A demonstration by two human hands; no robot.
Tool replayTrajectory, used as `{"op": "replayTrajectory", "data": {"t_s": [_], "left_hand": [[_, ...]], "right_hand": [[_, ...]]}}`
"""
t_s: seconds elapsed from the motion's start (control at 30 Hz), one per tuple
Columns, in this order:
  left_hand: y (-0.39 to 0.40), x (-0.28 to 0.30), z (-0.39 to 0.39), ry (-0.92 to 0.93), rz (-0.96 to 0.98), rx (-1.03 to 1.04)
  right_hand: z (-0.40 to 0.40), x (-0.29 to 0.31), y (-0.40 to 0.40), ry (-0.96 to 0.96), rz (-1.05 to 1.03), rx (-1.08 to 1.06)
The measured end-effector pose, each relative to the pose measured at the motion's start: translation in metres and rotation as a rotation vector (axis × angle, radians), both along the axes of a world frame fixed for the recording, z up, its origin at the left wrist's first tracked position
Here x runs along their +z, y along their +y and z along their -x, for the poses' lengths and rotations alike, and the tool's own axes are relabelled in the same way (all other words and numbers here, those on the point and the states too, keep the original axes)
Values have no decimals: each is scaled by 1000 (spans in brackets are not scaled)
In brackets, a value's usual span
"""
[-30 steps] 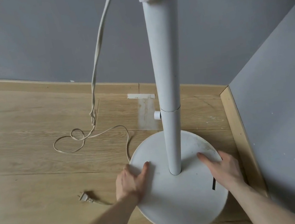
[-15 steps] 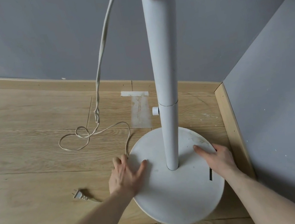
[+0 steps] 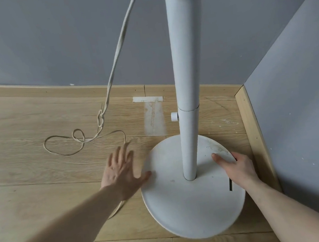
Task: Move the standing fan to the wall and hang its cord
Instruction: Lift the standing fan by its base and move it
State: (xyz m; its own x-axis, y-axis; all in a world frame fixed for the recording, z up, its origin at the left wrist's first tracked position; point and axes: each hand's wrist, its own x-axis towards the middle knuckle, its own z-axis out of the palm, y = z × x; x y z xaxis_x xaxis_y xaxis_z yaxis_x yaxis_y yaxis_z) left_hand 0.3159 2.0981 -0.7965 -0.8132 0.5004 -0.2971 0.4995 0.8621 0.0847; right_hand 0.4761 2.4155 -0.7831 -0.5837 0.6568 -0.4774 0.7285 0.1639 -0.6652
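Standing fan (image 3: 186, 76) upright in the room corner, on wood-plank floor (image 3: 29, 180) near the grey back wall (image 3: 40, 39) and close to the grey side wall (image 3: 299, 101). White tapered pole (image 3: 186, 55), wider upper section sleeved over a narrower lower one; small white knob (image 3: 174, 116) at the joint, on the pole's left. Round white base (image 3: 187, 209), flat disc, scuffed, with a yellowed worn patch at its right rear edge and a short dark slot near the right rim. Fan head mostly out of frame at top. Cord (image 3: 116, 51) off-white, flat, drops from the top of the frame down to the floor, knotted just above it, then lies in loose loops left of the base; a further stretch shows under the left forearm. Left hand (image 3: 120, 171) blurred, fingers spread and straight, beside the base's left edge; thumb tip at the rim, contact uncertain. Right hand (image 3: 236, 165) grips the base's right rim, thumb lying on top, fingers curled over the edge. Pale tape strip (image 3: 147, 99) on floor by the wooden skirting (image 3: 27, 91).
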Motion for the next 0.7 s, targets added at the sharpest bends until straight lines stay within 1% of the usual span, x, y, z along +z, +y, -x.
{"op": "replayTrajectory", "data": {"t_s": [0.07, 0.13, 0.2, 0.27, 0.4, 0.47, 0.57, 0.63, 0.7], "left_hand": [[22, -2, -16, -75, -62, -169], [39, -8, -30, -175, -80, -234], [48, -15, -33, -218, -88, -205], [51, -17, -29, -224, -66, -201], [51, -21, -26, -221, -52, -215], [51, -22, -28, -220, -56, -209], [53, -24, -33, -206, -55, -205], [54, -26, -36, -196, -48, -201], [55, -27, -38, -182, -41, -200]], "right_hand": [[-1, 0, -1, -7, -18, 2], [-2, -5, -1, -23, -47, 3], [-3, -12, -1, -79, -106, 11], [-4, -20, 0, -149, -162, 35], [-3, -20, -7, -230, -234, 162], [-3, -17, -14, -223, -328, 198], [-8, -17, -28, -154, -536, 340], [-16, -21, -37, -154, -595, 454], [-24, -26, -44, -174, -597, 545]]}}
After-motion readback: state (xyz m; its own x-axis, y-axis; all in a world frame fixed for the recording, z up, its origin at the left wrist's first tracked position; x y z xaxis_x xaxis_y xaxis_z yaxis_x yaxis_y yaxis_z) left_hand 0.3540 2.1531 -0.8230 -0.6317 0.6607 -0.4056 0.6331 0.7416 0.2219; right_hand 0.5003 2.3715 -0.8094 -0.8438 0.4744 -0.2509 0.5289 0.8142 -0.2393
